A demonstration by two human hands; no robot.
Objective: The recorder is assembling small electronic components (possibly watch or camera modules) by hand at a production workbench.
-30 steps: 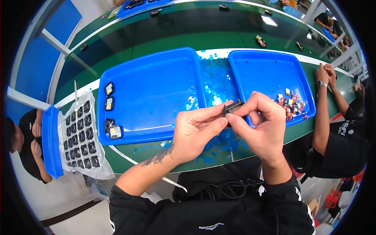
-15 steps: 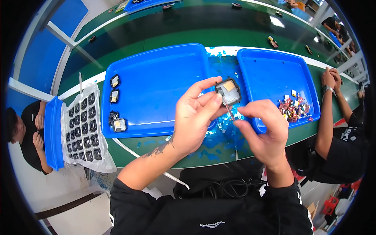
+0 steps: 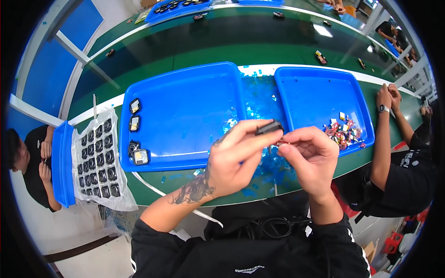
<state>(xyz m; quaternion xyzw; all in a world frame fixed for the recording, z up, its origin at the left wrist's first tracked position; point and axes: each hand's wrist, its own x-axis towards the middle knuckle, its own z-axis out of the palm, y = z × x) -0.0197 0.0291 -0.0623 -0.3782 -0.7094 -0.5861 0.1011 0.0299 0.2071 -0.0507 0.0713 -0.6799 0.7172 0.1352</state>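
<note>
Your left hand point(image 3: 236, 157) pinches a small flat black rectangular part point(image 3: 269, 127) between thumb and fingers point(image 3: 252, 132), held edge-on above the near edge of the green tabletop point(image 3: 194, 51), so its face is hard to make out. Your right hand point(image 3: 313, 157) sits curled right against it, fingertips closed on something at the part's end that's too small to tell. Beneath your hands, a litter of blue film scraps point(image 3: 259, 99) is partly hidden.

The big blue plastic tray point(image 3: 185, 109) holds four small black square parts point(image 3: 135, 125) along its left edge. The second blue plastic tray point(image 3: 320, 97), to its right, carries a heap of small multicoloured bits point(image 3: 343, 129) in its near right corner. At the tabletop's left edge, a clear plastic bag over a grid of dark parts point(image 3: 97, 157) lies on a narrow blue tray point(image 3: 60, 162), its near end hanging off the edge.
</note>
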